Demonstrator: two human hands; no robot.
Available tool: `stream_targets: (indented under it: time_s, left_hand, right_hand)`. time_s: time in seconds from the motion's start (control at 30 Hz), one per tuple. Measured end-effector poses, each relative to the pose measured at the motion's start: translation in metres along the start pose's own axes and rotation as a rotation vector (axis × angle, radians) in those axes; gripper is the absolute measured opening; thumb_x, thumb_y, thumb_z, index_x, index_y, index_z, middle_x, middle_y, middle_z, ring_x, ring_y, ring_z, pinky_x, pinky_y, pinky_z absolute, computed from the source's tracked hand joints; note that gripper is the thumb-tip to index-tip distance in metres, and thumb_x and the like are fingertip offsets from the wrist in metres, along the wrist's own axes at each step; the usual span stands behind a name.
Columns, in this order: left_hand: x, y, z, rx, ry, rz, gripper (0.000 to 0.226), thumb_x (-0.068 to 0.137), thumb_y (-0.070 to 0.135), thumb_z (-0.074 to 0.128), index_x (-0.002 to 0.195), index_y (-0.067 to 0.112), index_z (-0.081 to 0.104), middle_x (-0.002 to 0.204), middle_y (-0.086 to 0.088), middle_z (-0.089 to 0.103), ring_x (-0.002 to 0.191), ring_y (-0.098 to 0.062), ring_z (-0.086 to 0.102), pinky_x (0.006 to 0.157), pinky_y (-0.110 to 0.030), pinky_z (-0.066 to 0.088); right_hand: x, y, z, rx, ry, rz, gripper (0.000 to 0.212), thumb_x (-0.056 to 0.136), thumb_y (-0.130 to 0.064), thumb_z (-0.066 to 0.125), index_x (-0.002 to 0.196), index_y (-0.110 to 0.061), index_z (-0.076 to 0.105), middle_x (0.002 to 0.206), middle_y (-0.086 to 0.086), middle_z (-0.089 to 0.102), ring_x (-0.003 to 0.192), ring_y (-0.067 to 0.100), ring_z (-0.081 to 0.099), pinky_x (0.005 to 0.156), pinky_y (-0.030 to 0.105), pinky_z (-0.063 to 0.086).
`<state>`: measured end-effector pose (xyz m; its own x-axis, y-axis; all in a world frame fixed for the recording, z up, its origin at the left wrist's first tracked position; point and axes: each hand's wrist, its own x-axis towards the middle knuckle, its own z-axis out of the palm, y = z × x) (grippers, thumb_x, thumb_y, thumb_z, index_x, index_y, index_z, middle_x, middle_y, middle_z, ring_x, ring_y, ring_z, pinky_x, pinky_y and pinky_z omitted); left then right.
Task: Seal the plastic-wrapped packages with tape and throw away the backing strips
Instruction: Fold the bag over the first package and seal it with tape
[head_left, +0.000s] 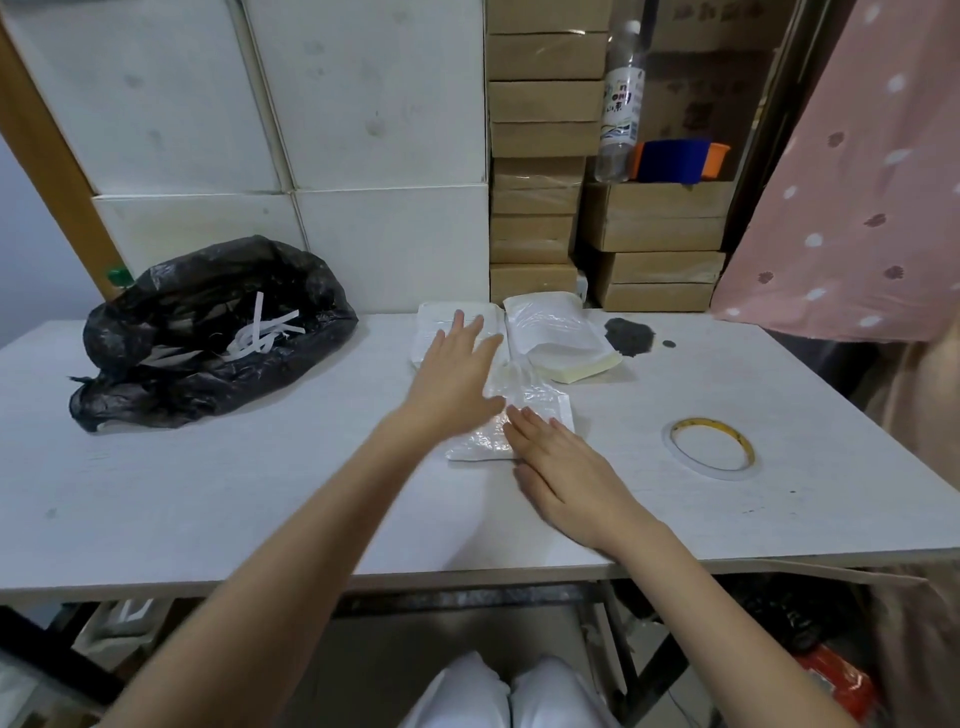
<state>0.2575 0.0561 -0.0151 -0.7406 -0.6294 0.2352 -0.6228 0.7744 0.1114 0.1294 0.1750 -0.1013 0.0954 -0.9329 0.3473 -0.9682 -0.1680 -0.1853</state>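
Hands both open and flat: your right hand (566, 467) pins the package (511, 426) steady, left hand (457, 374) reaches toward the far stack (457, 327).

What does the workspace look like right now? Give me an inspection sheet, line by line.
Surface: white table, dark stain at the back.
Job's things: wrapped package at centre, more packages behind, tape roll lying flat to the right.
Clutter: black bag holding white strips.
Hands: left hand open, reaching forward; right hand flat on the package.
Cables: nothing seen.
Surroundings: stacked cardboard boxes, bottle, pink curtain.
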Motion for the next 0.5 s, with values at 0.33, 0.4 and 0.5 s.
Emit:
stream_targets:
  time_s: [0.33,0.4,0.5]
  left_hand:
    - [0.045,-0.023,-0.002,0.056,-0.422,-0.026,0.082,0.078,0.045,0.070,0.145,0.018,0.030,0.138,0.001,0.050,0.125,-0.024,0.047,0.102,-0.030,0.032]
    - [0.044,-0.026,-0.002,0.004,-0.472,-0.054,0.083,0.078,0.044,0.070,0.145,0.017,0.030,0.139,-0.001,0.047,0.126,-0.024,0.046,0.102,-0.033,0.037]
    - [0.042,-0.031,0.000,-0.083,-0.530,-0.072,0.080,0.078,0.042,0.070,0.144,0.015,0.032,0.136,-0.004,0.050,0.122,-0.024,0.049,0.101,-0.035,0.041]
  right_hand:
    - [0.056,0.030,-0.038,0.332,0.019,0.245,0.059,0.086,-0.027,0.061,0.139,-0.015,0.039,0.145,0.002,0.037,0.136,0.018,0.031,0.112,0.033,0.026]
    - [0.071,0.042,-0.046,0.412,-0.219,0.373,0.081,0.081,-0.034,0.068,0.146,-0.019,0.024,0.150,0.000,0.030,0.139,0.016,0.028,0.112,0.033,0.027]
    - [0.087,0.054,-0.051,0.421,-0.417,0.435,0.088,0.073,-0.043,0.075,0.144,-0.022,0.028,0.139,0.001,0.043,0.129,0.016,0.043,0.106,0.029,0.035]
